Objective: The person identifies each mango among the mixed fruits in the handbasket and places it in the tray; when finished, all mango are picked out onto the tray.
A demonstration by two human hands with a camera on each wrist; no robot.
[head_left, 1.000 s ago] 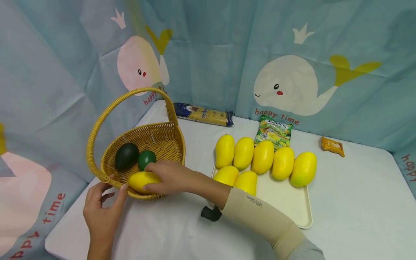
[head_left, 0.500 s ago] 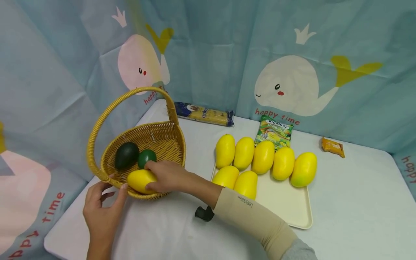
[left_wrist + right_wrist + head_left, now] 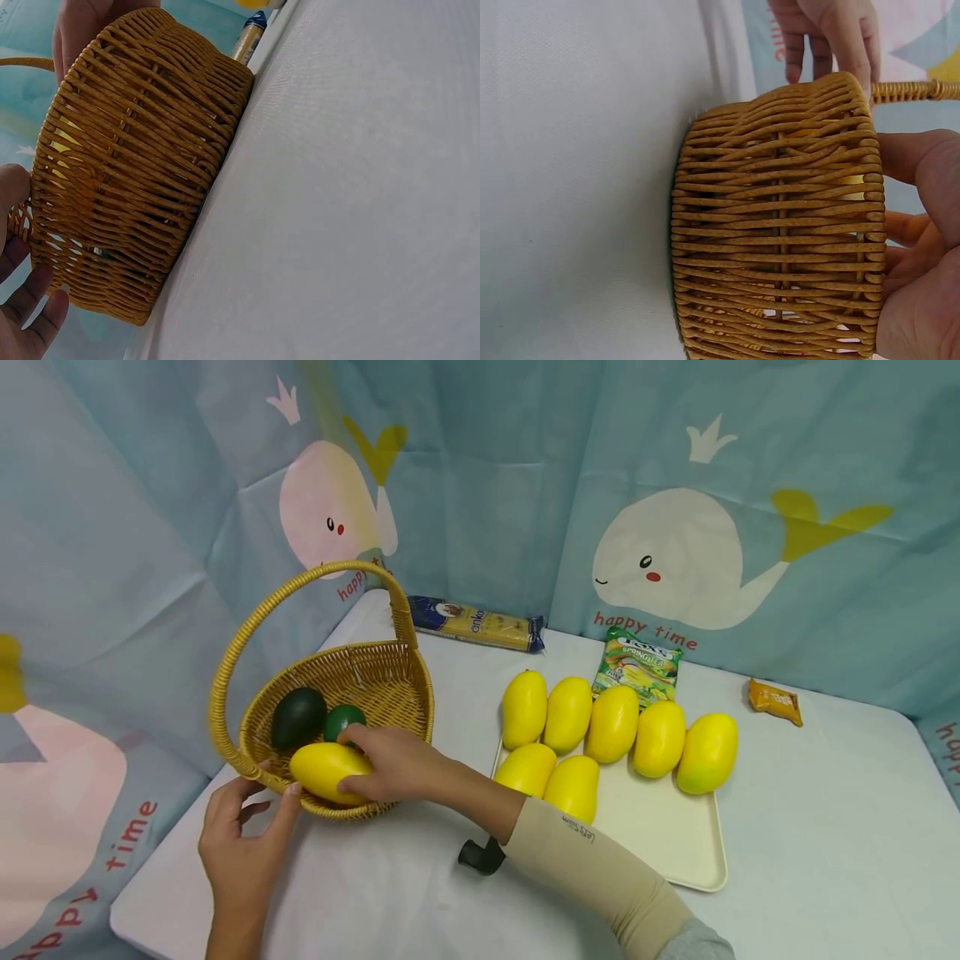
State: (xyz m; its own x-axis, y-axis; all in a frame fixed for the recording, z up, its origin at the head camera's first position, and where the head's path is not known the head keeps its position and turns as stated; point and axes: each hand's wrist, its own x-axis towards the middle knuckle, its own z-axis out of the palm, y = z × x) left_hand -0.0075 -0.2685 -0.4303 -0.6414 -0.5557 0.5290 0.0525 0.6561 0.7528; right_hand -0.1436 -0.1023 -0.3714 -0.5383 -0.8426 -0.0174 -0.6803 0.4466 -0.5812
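A wicker basket with a tall arched handle stands at the left of the table. My left hand grips its near-left rim beside the handle's foot, thumb and fingers on either side. Inside the basket, my right hand holds a yellow mango at its right end, close to the near rim. A dark avocado and a smaller green round fruit, partly behind the right hand, lie beyond the mango. Both wrist views show mostly the basket's woven side, which largely hides the fruit.
A cream tray at the right bears several mangoes. Behind stand a green candy bag, a long pasta packet and a small orange packet. A black object shows beside the right forearm.
The mango in my right hand has risen slightly and tilted, its left end moving away from the near rim. My left hand keeps its grip on the basket.
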